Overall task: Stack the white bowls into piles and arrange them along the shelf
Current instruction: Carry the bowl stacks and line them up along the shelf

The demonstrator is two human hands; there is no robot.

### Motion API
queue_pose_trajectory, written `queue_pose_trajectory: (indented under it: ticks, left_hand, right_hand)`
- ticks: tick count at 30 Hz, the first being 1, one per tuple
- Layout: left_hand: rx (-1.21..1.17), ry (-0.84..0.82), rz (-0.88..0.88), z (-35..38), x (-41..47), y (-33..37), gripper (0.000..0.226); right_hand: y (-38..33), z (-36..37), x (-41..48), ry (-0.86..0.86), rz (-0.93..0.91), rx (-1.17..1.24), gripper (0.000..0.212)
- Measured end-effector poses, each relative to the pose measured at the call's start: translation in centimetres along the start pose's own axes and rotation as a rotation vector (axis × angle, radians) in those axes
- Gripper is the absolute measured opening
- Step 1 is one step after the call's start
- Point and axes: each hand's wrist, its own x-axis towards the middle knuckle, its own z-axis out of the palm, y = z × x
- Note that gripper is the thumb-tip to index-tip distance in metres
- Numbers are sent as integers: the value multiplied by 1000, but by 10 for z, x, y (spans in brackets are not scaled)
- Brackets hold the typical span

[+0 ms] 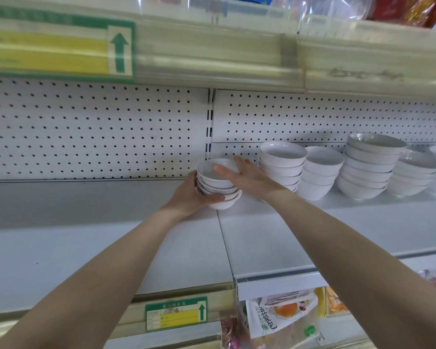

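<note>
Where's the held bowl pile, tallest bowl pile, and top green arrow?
held bowl pile (209, 181): head view, top bowl's wall.
tallest bowl pile (368, 170): head view, middle bowl's wall.
top green arrow (119, 55): head view, shaft.

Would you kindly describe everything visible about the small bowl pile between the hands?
The small pile is several nested white bowls, glossy like ceramic, with thin dark rim lines. It leans slightly, low over the shelf, beside a taller pile. The left hand grips its left side and base; the right hand lies flat against its top rim.
</note>
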Motion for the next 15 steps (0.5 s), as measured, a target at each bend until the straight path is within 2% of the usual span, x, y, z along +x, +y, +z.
queue_pose_trajectory:
  ticks: [3, 7, 11, 15]
  left_hand:
    - [3, -22, 15, 1, -2, 6, 76]
    - [11, -10, 13, 1, -3, 4, 91]
    - [42, -12, 1, 0, -1, 3, 90]
    - [60, -8, -1, -1, -2, 5, 91]
  right_hand:
    - [0, 1, 3, 0, -3, -44, 87]
    - [2, 6, 5, 23, -27, -112, 83]
    - [4, 7, 8, 31, -35, -140, 79]
    - [5, 8, 7, 28, -36, -158, 86]
